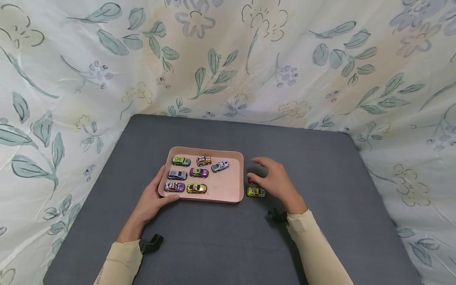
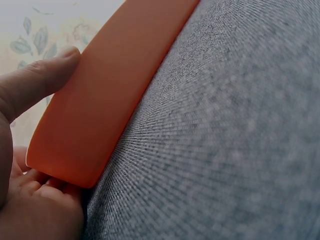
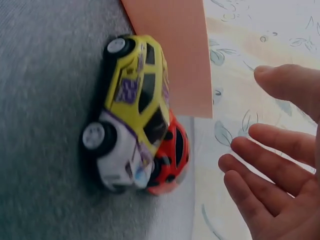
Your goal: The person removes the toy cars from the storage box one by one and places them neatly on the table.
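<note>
While gripping the pink tray (image 1: 235,158) steady with left hand (image 1: 151,202), hovering right hand (image 1: 276,182) loose-fingered, holding nothing, beside the yellow car (image 1: 255,192).

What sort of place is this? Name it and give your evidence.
Probably a makeshift tabletop set, not a lived-in room: a grey cloth-covered table enclosed by a floral sheet, with only a pink tray of toy cars and two hands at work.

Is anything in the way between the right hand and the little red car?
Nothing visible. The right hand hovers open right beside the small red toy car, with only bare air between. The yellow toy car sits on the red car's other side.
</note>
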Demonstrator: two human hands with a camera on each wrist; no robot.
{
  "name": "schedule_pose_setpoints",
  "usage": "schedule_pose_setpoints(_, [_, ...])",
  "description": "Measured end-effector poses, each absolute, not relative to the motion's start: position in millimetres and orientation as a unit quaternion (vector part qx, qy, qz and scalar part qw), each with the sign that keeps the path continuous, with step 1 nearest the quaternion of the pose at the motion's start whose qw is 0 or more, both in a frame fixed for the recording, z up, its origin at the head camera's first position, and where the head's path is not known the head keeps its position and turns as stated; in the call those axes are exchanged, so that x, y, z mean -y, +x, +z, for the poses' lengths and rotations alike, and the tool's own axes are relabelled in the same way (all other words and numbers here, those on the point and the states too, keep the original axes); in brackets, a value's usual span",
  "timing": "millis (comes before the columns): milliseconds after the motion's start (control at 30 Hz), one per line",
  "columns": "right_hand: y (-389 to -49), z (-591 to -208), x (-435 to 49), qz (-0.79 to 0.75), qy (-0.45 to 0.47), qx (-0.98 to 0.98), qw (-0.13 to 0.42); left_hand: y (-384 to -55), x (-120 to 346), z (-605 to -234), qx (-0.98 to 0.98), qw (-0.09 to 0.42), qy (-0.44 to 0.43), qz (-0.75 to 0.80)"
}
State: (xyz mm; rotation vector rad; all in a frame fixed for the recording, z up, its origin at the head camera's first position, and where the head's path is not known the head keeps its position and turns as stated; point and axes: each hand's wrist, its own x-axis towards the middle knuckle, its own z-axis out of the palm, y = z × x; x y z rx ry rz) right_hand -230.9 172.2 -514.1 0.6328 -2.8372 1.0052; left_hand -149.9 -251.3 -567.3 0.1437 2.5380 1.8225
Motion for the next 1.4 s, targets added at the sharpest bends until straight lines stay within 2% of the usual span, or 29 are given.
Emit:
schedule_pose_setpoints(533, [-249.1,-505.1,-140.8,0.341,0.241,0.908,0.032,-149.1,250.2,-564.7,-0.806,0.013,0.042,0.590])
schedule_pose_setpoints(1167, [-269.1,-514.7,-108.2,0.356,0.283,0.890,-0.025,-147.0,250.9,-564.1,-0.809,0.014,0.041,0.586])
schedule_pose_setpoints(1400, [-278.7,-520.2,-99.2,0.330,0.301,0.894,-0.031,-146.3,250.3,-563.8,-0.808,0.007,0.043,0.587])
